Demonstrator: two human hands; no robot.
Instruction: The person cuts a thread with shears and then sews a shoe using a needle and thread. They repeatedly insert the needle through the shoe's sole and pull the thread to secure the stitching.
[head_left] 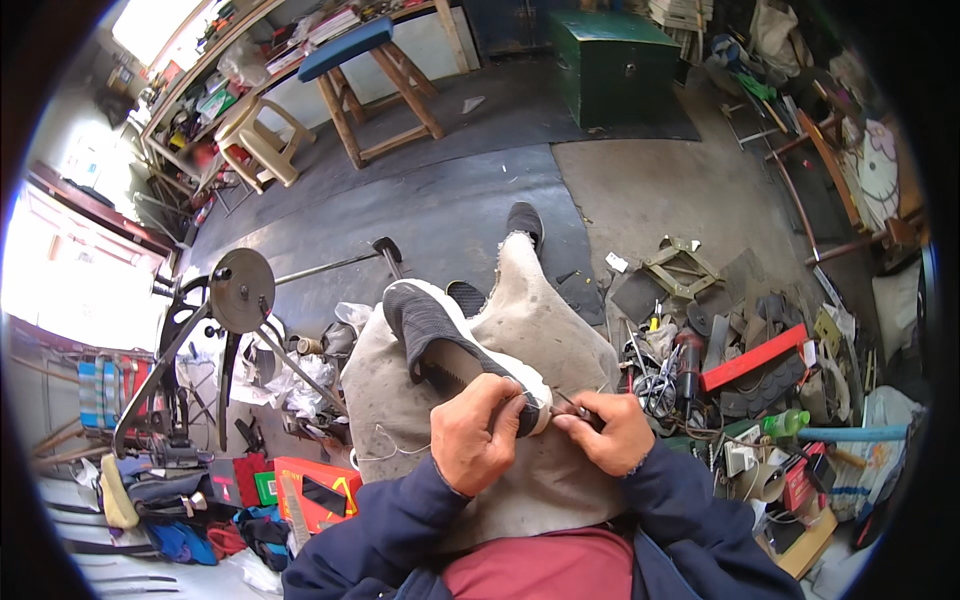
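Across my lap lies a dark grey knit sneaker (405, 315) with a white sole (510, 365), its toe pointing away and to the left and its heel between my hands. My left hand (474, 436) is closed against the heel opening, thumb pressed to the forefinger. Pale thread (398, 449) trails from this hand in a loose loop over my left thigh. At the right side of the heel, my right hand (610, 436) grips a slim tool with a dark handle (592, 418), apparently an awl; its thin tip is close to the sole.
A cast-metal stand with a round disc (242, 290) rises at the left. Beside my right leg lie a red metal bar (753, 358), scissors (655, 390) and several tools. Farther off are a blue-topped stool (350, 48), a beige plastic stool (262, 140) and a green chest (612, 75).
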